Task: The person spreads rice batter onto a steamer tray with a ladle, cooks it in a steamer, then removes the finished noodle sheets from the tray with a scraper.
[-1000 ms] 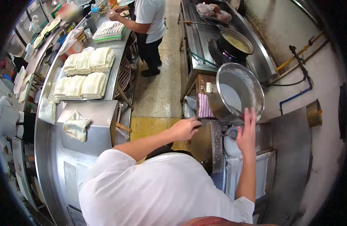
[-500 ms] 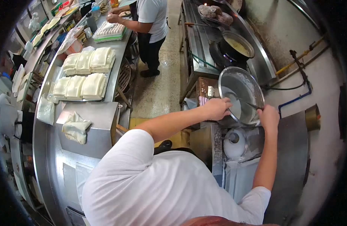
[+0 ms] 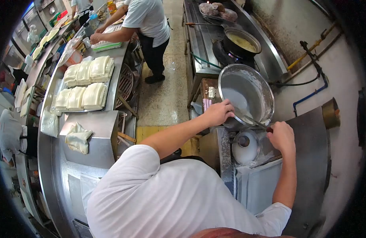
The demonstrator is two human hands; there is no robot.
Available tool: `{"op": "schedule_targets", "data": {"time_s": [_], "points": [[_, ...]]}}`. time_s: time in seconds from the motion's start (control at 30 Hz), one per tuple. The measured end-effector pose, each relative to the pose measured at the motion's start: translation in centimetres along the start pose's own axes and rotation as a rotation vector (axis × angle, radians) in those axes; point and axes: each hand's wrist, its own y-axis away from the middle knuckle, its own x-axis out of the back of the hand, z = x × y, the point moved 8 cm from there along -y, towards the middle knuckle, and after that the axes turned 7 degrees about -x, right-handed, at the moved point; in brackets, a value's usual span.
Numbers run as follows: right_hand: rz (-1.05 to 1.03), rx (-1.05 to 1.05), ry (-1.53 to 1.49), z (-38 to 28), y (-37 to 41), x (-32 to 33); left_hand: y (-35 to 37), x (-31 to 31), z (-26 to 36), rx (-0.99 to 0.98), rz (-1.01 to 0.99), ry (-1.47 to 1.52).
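Observation:
A large metal bowl [image 3: 266,89] with white liquid in it stands tilted in front of me. My left hand [image 3: 219,112] is closed on the bowl's near left rim. In my right hand [image 3: 280,136], at the bowl's near right side, is the end of a utensil [image 3: 252,121] with a long dark handle; it lies across the near rim. Just below the bowl sits a smaller round container [image 3: 252,152] with white contents and a round dark thing in it.
A pot [image 3: 252,37] stands on a lit burner beyond the bowl. Stacked pale sheets [image 3: 93,96] and a cloth [image 3: 78,138] lie on the left counter [image 3: 99,119]. A co-worker [image 3: 151,23] stands in the aisle; others are further left.
My right hand has moved nearer to me with the utensil, which has come to the near rim. The co-worker's hands have shifted over the tray. The whole view has shifted slightly.

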Motion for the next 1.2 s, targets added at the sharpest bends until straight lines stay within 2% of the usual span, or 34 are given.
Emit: {"op": "schedule_targets", "data": {"time_s": [0.17,0.27,0.33,0.43,0.47,0.53,0.63,0.77,0.9,0.93,1.0,1.07,1.2], "points": [[0.058,0.082,-0.152,-2.0,-0.4,-2.7,-0.2,-0.1,0.1,0.002,0.004,0.003],[0.088,0.035,-0.168,-3.6,-1.1,-6.8,-0.3,-0.1,0.2,0.012,-0.011,-0.012],[0.240,-0.037,-0.123,-3.5,-1.5,-8.3,-0.3,0.0,0.3,0.016,0.001,-0.024],[0.220,-0.059,-0.058,-1.7,-2.2,-9.0,-0.3,0.3,0.7,0.016,0.007,-0.016],[0.218,-0.061,-0.058,-0.7,-2.5,-8.7,-0.2,0.2,0.6,0.050,-0.018,-0.030],[0.044,-0.006,-0.003,0.6,-3.0,-8.3,-0.3,0.2,0.6,0.053,-0.011,-0.031],[-0.035,0.056,0.037,0.6,-1.5,-4.2,-0.2,0.0,0.5,0.063,0.001,-0.026],[-0.047,0.127,-0.063,-0.8,-0.9,-2.0,-0.1,0.2,0.6,0.065,0.011,-0.015],[0.021,0.165,-0.092,-3.9,-0.5,-4.0,0.0,0.2,0.3,0.078,0.029,-0.020],[0.057,0.099,-0.069,-4.0,-1.0,-5.2,0.0,0.3,0.4,0.071,0.025,-0.013],[0.135,0.021,-0.051,-3.3,-2.2,-7.6,0.1,0.3,0.4,0.065,0.030,0.005],[0.112,0.019,-0.039,-1.5,-2.9,-8.3,0.0,0.2,0.3,0.064,0.030,0.002],[0.072,0.015,-0.028,0.3,-2.1,-5.5,0.0,0.2,0.4,0.073,0.016,0.017]]}}
